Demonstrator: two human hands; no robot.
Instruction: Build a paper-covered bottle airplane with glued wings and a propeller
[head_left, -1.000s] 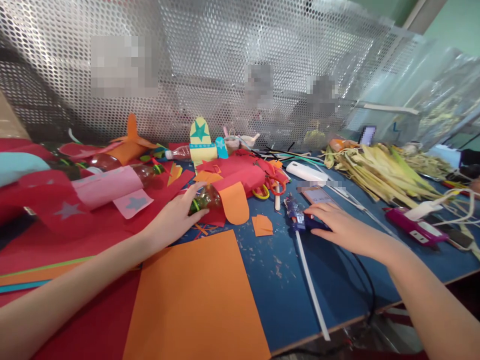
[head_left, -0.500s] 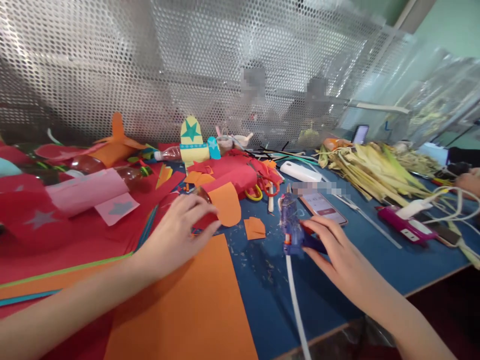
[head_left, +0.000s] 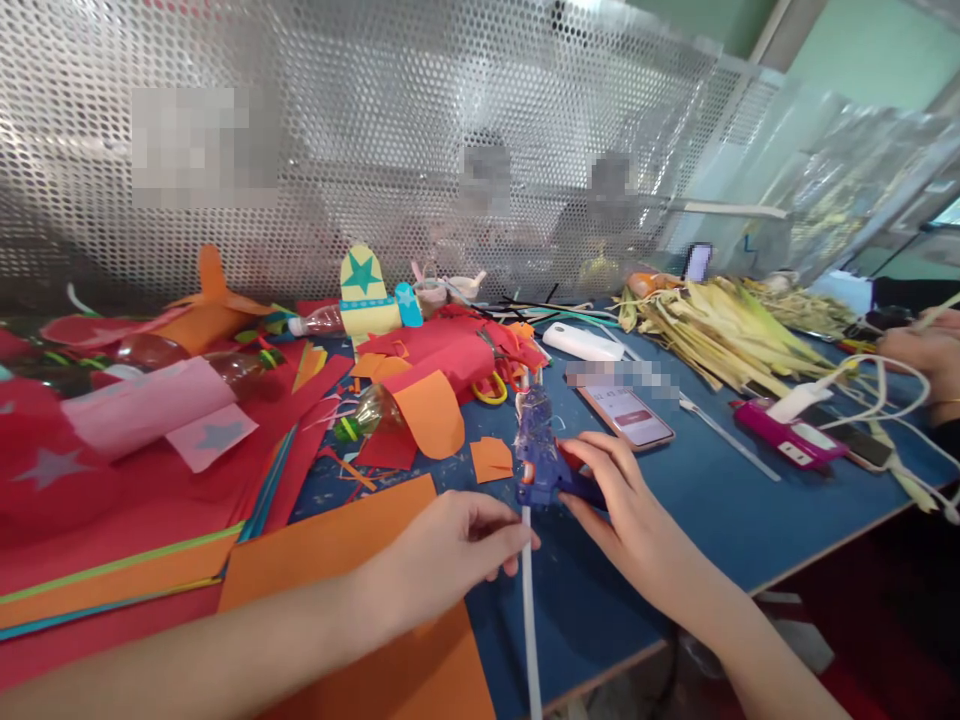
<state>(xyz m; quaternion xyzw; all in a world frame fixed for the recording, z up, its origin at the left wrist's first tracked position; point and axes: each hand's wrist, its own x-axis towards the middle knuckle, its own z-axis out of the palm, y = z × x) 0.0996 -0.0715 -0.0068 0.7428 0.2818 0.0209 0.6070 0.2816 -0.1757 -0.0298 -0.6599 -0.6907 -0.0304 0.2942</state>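
From the head view, the right hand [head_left: 630,505] grips the blue glue gun [head_left: 536,450] over the surface [head_left: 720,520]; the left hand [head_left: 450,550] pinches the white glue stick [head_left: 530,630] behind it. Right of the glue gun lies a phone [head_left: 631,412]; left, an orange paper scrap [head_left: 491,460].

1. Across the back, here's the perforated metal screen [head_left: 360,120], silvery and catching the light.
2. Below it on the left, an orange finned piece [head_left: 199,328], one fin pointing straight up!
3. Nearer, a pink paper tube [head_left: 154,405], a grey star on its flap, and a red paper piece [head_left: 56,470] with a silver star.
4. Centre stage, a pale yellow cutout [head_left: 371,318] standing tall with its green star.
5. Over on the right, a phone [head_left: 630,415] lies face up, screen lit, just in front of a white oblong object [head_left: 583,342].
6. Beyond, a spread of yellow-green husks [head_left: 720,330]; nearer, a magenta socket block [head_left: 787,440] with a white plug [head_left: 796,402].
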